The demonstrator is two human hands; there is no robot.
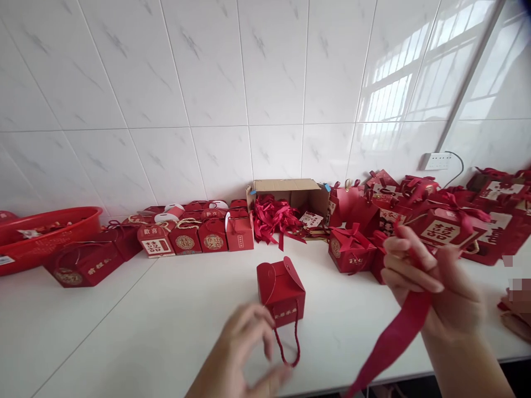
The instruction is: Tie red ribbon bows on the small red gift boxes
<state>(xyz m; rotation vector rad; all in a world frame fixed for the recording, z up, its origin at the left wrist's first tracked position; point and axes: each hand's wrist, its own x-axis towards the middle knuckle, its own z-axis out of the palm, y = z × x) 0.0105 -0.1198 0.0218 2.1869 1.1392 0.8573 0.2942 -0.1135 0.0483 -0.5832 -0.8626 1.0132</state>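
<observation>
A small red gift box (281, 292) stands upright on the white table (166, 309), its red cord handle (287, 342) hanging down the front. My left hand (244, 348) hovers just in front of the box, fingers curled and apart, holding nothing. My right hand (431, 287) is raised to the right of the box, fingers closed on a red ribbon (394, 337) that trails down past the table edge.
A row of small red boxes (194, 232) lines the tiled wall. An open cardboard box (290, 193) spills red ribbons (276, 218). More red boxes and bags (435, 221) crowd the right. A red plastic basin (45, 232) sits at far left.
</observation>
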